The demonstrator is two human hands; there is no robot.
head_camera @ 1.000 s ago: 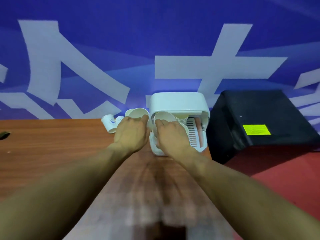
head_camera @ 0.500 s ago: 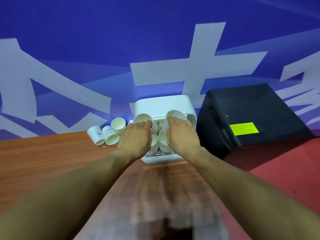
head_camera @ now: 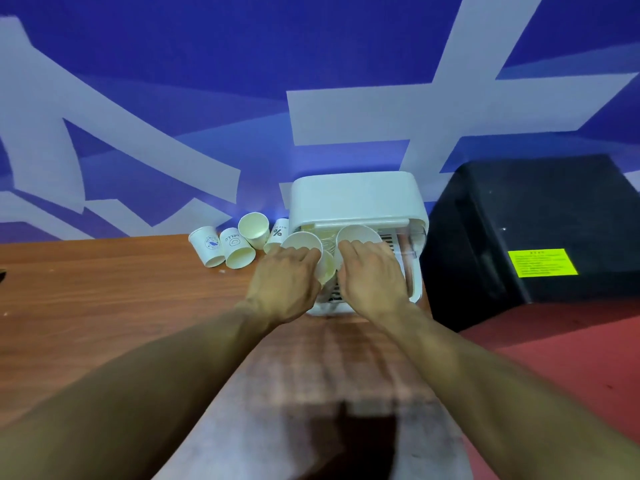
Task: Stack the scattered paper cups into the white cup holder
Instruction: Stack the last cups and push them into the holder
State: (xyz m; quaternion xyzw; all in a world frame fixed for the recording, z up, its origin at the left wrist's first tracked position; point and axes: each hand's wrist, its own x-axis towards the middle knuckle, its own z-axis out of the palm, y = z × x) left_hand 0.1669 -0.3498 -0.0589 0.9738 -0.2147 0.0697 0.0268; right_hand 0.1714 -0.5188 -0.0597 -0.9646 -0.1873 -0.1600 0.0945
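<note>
The white cup holder (head_camera: 353, 199) stands at the back of the wooden table (head_camera: 104, 299), its open front facing me. My left hand (head_camera: 284, 285) grips a white paper cup (head_camera: 299, 239) at the holder's left side, mouth towards me. Just to the right, my right hand (head_camera: 372, 275) grips a second paper cup (head_camera: 358, 232) in front of the opening. Another cup (head_camera: 327, 268) shows between the two hands. Several loose printed cups (head_camera: 239, 251) lie and stand on the table left of the holder.
A black box (head_camera: 526, 230) with a yellow label (head_camera: 542, 262) stands right of the holder, against the blue and white wall. Red floor (head_camera: 568, 348) lies beyond the table's right edge. A dark object (head_camera: 1, 275) peeks in at the left frame edge.
The view has shifted, so the holder sits more to the right. Both hands remain at the holder's opening, each still gripping a cup, now slightly lower in front of it.
</note>
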